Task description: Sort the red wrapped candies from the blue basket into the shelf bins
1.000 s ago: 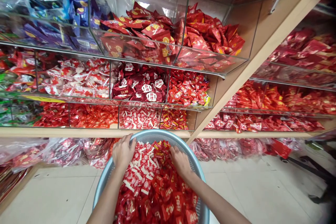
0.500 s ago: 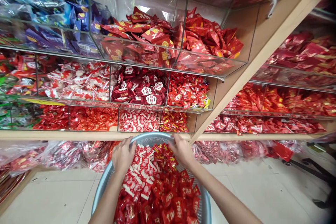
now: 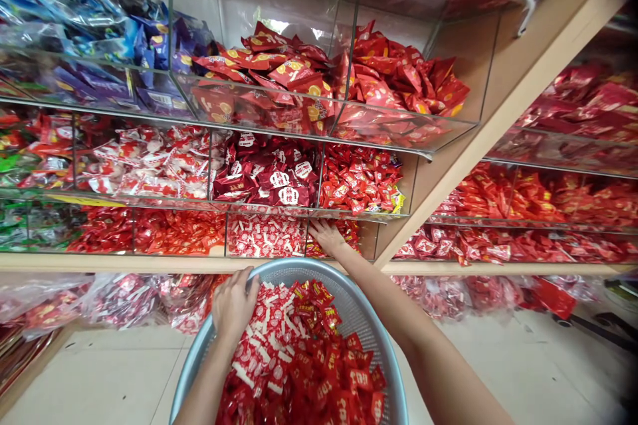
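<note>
My left hand (image 3: 234,305) is closed over the left side of the rim of a blue-grey perforated plastic basket (image 3: 383,339). Inside lie white-and-red wrapped candies (image 3: 266,339), red-and-yellow ones (image 3: 319,302) at the far right, and larger red packets with gold lettering (image 3: 343,378) nearer me. My right hand (image 3: 326,237) reaches past the basket into the low right bin of red-and-yellow candies (image 3: 353,234). Its fingers are stretched out and apart, touching or just above the candies, and nothing shows in them. The fingertips lie near the clear divider by the bin of white-and-red candies (image 3: 266,236).
Clear bins above hold maroon packets (image 3: 269,169), small red candies (image 3: 361,179) and orange-printed red packets (image 3: 289,73). A slanting wooden post (image 3: 498,106) stands at right. Plastic bags of candies (image 3: 124,299) sit beneath the shelf on the tiled floor (image 3: 119,372).
My right hand has let go of the basket's far right rim and moved forward into the low bin. My left hand stays on the rim.
</note>
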The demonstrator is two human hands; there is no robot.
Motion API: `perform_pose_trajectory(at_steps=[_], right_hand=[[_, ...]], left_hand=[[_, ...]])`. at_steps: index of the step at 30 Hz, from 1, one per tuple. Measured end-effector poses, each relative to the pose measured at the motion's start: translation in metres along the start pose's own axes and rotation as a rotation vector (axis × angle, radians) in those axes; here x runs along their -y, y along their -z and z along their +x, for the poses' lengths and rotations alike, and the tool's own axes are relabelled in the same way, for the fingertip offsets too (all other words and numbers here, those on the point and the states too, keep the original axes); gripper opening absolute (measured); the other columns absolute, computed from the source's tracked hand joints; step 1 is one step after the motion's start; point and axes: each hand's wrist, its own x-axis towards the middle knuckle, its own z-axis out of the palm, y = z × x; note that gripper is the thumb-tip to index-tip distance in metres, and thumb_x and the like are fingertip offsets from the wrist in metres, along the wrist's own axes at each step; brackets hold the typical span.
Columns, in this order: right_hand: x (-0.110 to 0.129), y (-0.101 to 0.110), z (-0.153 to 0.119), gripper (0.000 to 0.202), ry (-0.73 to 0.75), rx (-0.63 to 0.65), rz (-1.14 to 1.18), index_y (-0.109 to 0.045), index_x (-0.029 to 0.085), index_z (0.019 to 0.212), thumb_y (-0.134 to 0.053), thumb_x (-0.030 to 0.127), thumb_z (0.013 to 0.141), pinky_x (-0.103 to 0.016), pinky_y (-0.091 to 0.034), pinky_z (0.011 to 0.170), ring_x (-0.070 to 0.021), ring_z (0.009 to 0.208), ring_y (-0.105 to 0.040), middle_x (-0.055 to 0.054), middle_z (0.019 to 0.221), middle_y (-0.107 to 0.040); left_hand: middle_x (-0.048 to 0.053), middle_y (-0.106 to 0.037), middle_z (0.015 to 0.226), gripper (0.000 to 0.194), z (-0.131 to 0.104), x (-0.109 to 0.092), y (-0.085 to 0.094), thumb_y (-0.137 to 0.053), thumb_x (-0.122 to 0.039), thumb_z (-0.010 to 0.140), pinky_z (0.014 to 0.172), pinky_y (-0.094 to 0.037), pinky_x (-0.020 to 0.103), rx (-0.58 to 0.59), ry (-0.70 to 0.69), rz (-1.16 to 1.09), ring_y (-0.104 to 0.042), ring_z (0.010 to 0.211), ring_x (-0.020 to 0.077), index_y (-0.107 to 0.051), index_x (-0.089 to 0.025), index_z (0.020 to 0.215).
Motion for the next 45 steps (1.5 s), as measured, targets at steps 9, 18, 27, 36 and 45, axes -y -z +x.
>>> perform_pose_trajectory(at_steps=[9, 18, 27, 36, 45], right_hand=[[0.001, -0.014, 0.011, 0.052, 0.005, -0.006, -0.013, -0.038, 0.026, 0.137, -0.025, 0.007, 0.09, -0.042, -0.049, 0.084, -0.0285, 0.122, -0.04, -0.015, 0.141, -0.037], [-0.009, -0.013, 0.004, 0.043, 0.1, 0.009, -0.036, -0.046, 0.026, 0.128, -0.032, 0.01, 0.091, -0.037, -0.05, 0.083, -0.027, 0.122, -0.043, -0.013, 0.141, -0.037], [-0.026, -0.004, -0.003, 0.043, 0.024, -0.026, 0.243, -0.051, 0.02, 0.125, -0.039, 0.007, 0.086, -0.032, -0.045, 0.089, -0.0223, 0.111, -0.055, -0.014, 0.135, -0.046], [-0.031, -0.001, -0.006, 0.026, -0.551, -0.42, 1.586, -0.056, 0.017, 0.101, -0.059, 0.018, 0.075, -0.035, -0.052, 0.085, -0.0189, 0.097, -0.06, -0.007, 0.104, -0.063], [-0.001, 0.011, -0.078, 0.021, -0.609, -0.07, 2.268, -0.059, 0.017, 0.087, -0.071, 0.022, 0.07, -0.016, -0.054, 0.054, -0.0049, 0.056, -0.057, 0.0, 0.082, -0.064]], left_hand=[[0.008, -0.066, 0.113, 0.047, 0.001, 0.001, 0.0, -0.032, -0.044, 0.091, 0.085, -0.044, 0.037, -0.006, -0.006, 0.014, -0.062, 0.096, 0.0244, -0.061, -0.019, 0.118], [0.008, -0.067, 0.112, 0.045, 0.0, 0.001, -0.002, -0.034, -0.042, 0.09, 0.083, -0.044, 0.035, -0.017, -0.01, 0.016, -0.063, 0.093, 0.0233, -0.06, -0.02, 0.118], [0.009, -0.065, 0.116, 0.047, 0.001, 0.002, -0.003, -0.033, -0.044, 0.09, 0.086, -0.044, 0.038, -0.004, 0.004, 0.008, -0.062, 0.097, 0.0247, -0.06, -0.02, 0.119], [0.009, -0.066, 0.114, 0.046, 0.001, 0.002, -0.003, -0.034, -0.042, 0.09, 0.087, -0.043, 0.038, -0.023, -0.016, 0.009, -0.062, 0.097, 0.0245, -0.061, -0.019, 0.118], [0.008, -0.067, 0.113, 0.046, 0.001, 0.0, 0.0, -0.032, -0.042, 0.09, 0.086, -0.043, 0.037, -0.014, -0.011, 0.024, -0.062, 0.097, 0.0243, -0.061, -0.02, 0.118]])
